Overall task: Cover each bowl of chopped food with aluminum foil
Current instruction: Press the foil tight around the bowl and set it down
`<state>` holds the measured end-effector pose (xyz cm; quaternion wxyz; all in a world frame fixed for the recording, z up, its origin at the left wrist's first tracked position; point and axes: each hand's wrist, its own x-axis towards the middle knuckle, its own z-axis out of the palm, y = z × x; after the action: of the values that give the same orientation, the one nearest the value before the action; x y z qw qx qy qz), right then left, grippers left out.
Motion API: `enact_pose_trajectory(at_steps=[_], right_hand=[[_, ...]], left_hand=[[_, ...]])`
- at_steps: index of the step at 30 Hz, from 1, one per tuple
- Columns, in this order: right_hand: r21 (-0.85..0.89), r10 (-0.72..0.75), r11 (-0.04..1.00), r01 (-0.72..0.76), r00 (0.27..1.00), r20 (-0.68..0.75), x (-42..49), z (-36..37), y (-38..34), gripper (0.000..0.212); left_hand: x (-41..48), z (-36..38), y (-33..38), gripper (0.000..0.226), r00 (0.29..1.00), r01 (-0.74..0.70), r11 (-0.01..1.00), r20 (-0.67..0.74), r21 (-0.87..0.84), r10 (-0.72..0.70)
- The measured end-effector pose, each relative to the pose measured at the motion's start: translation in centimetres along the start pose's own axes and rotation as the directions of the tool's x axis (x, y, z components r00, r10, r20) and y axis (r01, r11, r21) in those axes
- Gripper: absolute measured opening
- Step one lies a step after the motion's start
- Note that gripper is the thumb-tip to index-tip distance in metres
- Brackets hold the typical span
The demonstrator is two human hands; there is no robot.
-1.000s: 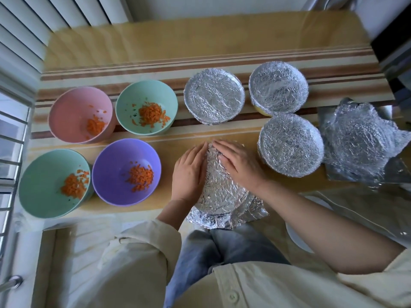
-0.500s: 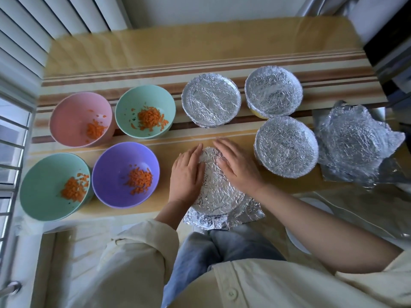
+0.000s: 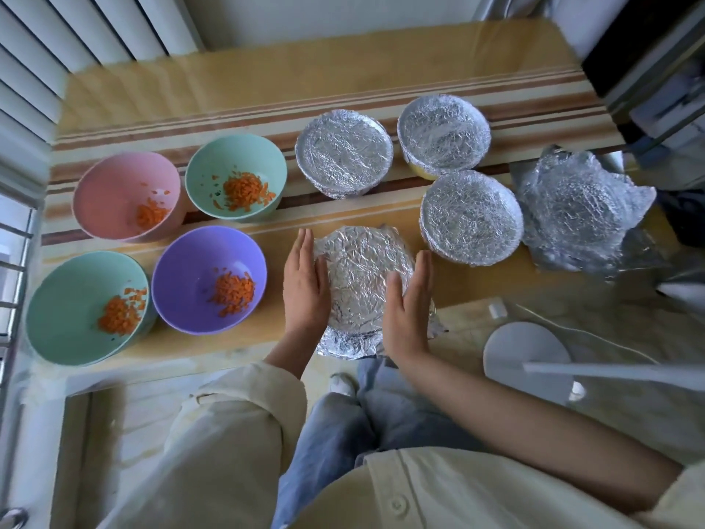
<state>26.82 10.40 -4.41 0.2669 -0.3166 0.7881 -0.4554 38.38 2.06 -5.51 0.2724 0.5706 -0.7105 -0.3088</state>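
Crinkled silver aluminium foil sheet [image 3: 362,276] is lying over a round bowl at the near edge of the striped wooden table [image 3: 305,78], directly in front of the person; the bowl itself is hiding underneath. Left hand [image 3: 305,288] is pressing the foil's left side and right hand [image 3: 410,303] its right side, fingers straight, together, pointing away from the body, gripping nothing. Foil is sitting between both palms, equally near; its near skirt is flaring loose, likely needing tucking next. Back-centre foil-capped bowl [image 3: 343,154], back-right foil-capped bowl [image 3: 444,133] and near-right foil-capped bowl [image 3: 471,215] are standing beyond and right. Loose crumpled foil pile [image 3: 583,208] is lying farther right. Pink bowl [image 3: 126,196], small mint-green bowl [image 3: 234,181], purple bowl [image 3: 208,278] and large mint-green bowl [image 3: 87,307] are waiting uncovered on the left, each holding chopped orange food [image 3: 232,292].
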Motion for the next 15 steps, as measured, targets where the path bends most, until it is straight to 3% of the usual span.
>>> enact_pose_trajectory(at_steps=[3,11,15], right_hand=[[0.103,0.053,0.994,-0.045,0.995,-0.079,1.0,0.9,1.0,0.069],[0.114,-0.055,0.990,0.079,0.979,-0.197,1.6,2.2,2.2,0.043],[0.093,-0.046,0.994,0.056,0.994,-0.103,2.0,1.8,2.7,0.049]], left_hand=[[-0.4,0.7,-0.4,0.051,1.000,0.025,1.000,0.006,-0.017,-0.025],[-0.5,0.9,-0.3,0.042,0.999,0.010,0.997,-0.046,-0.077,-0.013],[-0.3,0.7,-0.3,0.046,1.000,0.018,0.997,-0.013,-0.081,-0.019]])
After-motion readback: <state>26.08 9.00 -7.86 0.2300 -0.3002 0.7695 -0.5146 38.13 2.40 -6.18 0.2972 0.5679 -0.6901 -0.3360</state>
